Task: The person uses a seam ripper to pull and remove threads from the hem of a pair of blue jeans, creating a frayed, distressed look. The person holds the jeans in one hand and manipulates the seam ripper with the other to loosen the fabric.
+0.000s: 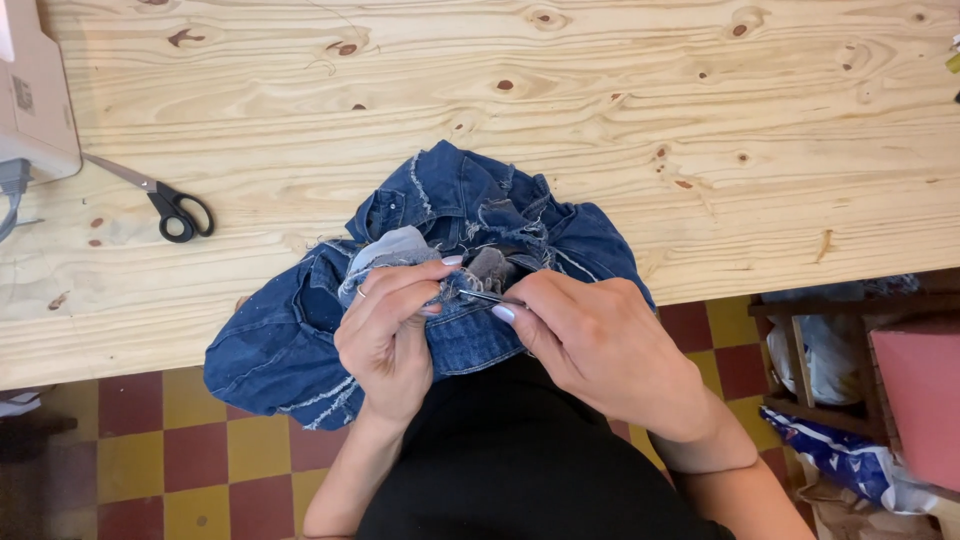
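Seam-picking seemed under way — the left hand point(385, 335) pinched the denim garment point(440, 270) at the table point(600, 120) edge, right hand point(590, 345) fingers gripped a thin metal tool point(485, 296) — next move likely needed careful, shallow strokes.

Blue denim garment point(455, 260), frayed seams w/ white loose threads, lies crumpled at near table edge, lower left part hanging over edge. Pale grey patch shows at centre fold. Thin metal tool point(487, 297), approx. horizontal, tip against the denim.
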